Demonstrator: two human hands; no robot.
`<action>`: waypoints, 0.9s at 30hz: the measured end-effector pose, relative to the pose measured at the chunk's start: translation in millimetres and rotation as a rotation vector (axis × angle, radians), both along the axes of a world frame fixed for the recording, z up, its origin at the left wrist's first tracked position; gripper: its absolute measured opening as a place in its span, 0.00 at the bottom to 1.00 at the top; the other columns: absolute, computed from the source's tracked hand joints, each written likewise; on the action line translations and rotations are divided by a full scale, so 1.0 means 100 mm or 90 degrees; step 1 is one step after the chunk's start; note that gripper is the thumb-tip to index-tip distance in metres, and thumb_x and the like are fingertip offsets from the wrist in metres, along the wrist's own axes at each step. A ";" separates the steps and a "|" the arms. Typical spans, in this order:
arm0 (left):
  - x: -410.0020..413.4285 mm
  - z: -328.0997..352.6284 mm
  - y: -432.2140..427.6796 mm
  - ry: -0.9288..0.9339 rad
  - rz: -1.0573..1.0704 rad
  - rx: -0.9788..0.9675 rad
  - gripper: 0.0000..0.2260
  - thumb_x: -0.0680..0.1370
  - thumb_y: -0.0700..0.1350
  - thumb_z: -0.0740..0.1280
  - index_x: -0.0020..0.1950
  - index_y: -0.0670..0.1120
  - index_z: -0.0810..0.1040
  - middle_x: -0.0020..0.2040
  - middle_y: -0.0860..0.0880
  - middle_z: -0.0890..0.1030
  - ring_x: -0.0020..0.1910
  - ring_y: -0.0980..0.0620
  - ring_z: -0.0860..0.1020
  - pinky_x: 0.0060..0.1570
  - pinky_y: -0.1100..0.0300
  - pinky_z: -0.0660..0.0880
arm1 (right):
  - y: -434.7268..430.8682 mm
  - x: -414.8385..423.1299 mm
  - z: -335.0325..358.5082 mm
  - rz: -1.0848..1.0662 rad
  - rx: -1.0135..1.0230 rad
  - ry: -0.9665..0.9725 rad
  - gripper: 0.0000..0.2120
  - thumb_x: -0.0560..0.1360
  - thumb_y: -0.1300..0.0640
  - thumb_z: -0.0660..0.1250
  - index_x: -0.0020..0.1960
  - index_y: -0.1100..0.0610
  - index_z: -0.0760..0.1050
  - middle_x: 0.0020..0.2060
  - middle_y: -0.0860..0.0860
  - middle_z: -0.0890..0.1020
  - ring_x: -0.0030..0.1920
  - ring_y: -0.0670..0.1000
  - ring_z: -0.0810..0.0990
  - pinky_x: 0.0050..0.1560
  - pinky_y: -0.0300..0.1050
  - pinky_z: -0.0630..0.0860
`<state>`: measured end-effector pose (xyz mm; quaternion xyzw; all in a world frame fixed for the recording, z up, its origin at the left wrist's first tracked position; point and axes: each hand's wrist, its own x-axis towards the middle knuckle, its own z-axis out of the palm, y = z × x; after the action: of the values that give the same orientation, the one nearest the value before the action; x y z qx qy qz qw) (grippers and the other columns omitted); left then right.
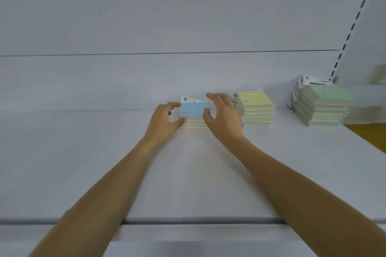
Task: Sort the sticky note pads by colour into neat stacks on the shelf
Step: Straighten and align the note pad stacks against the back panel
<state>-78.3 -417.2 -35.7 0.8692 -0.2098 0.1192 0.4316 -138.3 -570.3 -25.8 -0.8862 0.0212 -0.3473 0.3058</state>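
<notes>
Three stacks of sticky note pads stand on the white shelf (83,162) near its back wall. The low blue-topped stack (193,110) sits in the middle. My left hand (165,120) touches its left side with thumb and fingers curled around the edge. My right hand (222,117) cups its right side, fingers spread over the back corner. To the right stands a taller yellow-topped stack (255,101). Farther right is the tallest, green-topped stack (328,94). White packaging tabs stick out behind the blue and green stacks.
A white back panel rises behind the stacks. A slotted upright (353,25) runs up the right side. A brown surface (369,133) shows past the shelf's right end. The shelf's front lip (198,220) crosses below my forearms.
</notes>
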 end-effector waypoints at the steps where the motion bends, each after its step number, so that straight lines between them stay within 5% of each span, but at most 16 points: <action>1: -0.02 0.05 -0.03 -0.043 0.014 0.015 0.19 0.73 0.42 0.69 0.64 0.45 0.73 0.61 0.43 0.74 0.58 0.46 0.75 0.54 0.61 0.68 | -0.07 -0.03 0.12 0.013 -0.009 -0.025 0.20 0.73 0.61 0.62 0.65 0.57 0.70 0.61 0.55 0.74 0.59 0.55 0.74 0.55 0.41 0.66; 5: -0.18 0.34 -0.39 -0.132 0.004 -0.026 0.16 0.74 0.38 0.66 0.62 0.43 0.74 0.59 0.43 0.76 0.54 0.48 0.77 0.53 0.65 0.70 | -0.70 -0.19 0.45 0.080 -0.022 -0.075 0.18 0.73 0.61 0.62 0.63 0.55 0.72 0.57 0.54 0.74 0.55 0.53 0.76 0.54 0.41 0.72; 9: -0.39 0.37 -1.17 0.002 -0.036 -0.049 0.22 0.73 0.39 0.68 0.66 0.42 0.68 0.55 0.47 0.75 0.50 0.52 0.74 0.47 0.69 0.70 | -1.49 -0.38 0.27 0.035 0.003 0.002 0.21 0.72 0.59 0.65 0.65 0.55 0.70 0.60 0.56 0.73 0.58 0.55 0.75 0.60 0.52 0.72; 14: -0.39 0.14 -1.66 0.135 0.095 0.172 0.33 0.67 0.49 0.73 0.66 0.39 0.64 0.63 0.42 0.74 0.65 0.44 0.71 0.58 0.57 0.70 | -1.82 -0.41 -0.10 0.065 0.117 0.172 0.31 0.70 0.55 0.70 0.68 0.63 0.63 0.63 0.60 0.70 0.64 0.57 0.71 0.64 0.53 0.69; 18: -0.44 -0.02 -1.79 0.158 0.029 0.032 0.31 0.67 0.41 0.75 0.65 0.37 0.64 0.61 0.41 0.77 0.59 0.45 0.76 0.53 0.56 0.73 | -1.81 -0.38 -0.20 0.141 0.190 0.198 0.27 0.69 0.60 0.70 0.66 0.61 0.66 0.56 0.57 0.76 0.55 0.55 0.77 0.54 0.46 0.74; 22: -0.45 -0.09 -1.80 0.087 0.032 0.009 0.27 0.67 0.45 0.75 0.60 0.39 0.69 0.57 0.43 0.79 0.55 0.46 0.78 0.52 0.54 0.75 | -1.85 -0.34 -0.18 0.156 0.165 0.177 0.22 0.70 0.64 0.68 0.63 0.61 0.70 0.56 0.57 0.79 0.49 0.51 0.79 0.41 0.27 0.68; 27: -0.44 -0.12 -1.83 0.088 0.035 -0.054 0.23 0.68 0.44 0.75 0.59 0.40 0.71 0.55 0.43 0.80 0.51 0.46 0.80 0.49 0.59 0.74 | -1.89 -0.30 -0.19 0.140 0.148 0.181 0.19 0.72 0.65 0.64 0.62 0.59 0.71 0.57 0.55 0.80 0.53 0.54 0.81 0.42 0.31 0.66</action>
<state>-122.4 -600.2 -47.8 0.8616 -0.1502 0.0797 0.4782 -168.4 -758.8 -44.7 -0.8821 0.0069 -0.1785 0.4359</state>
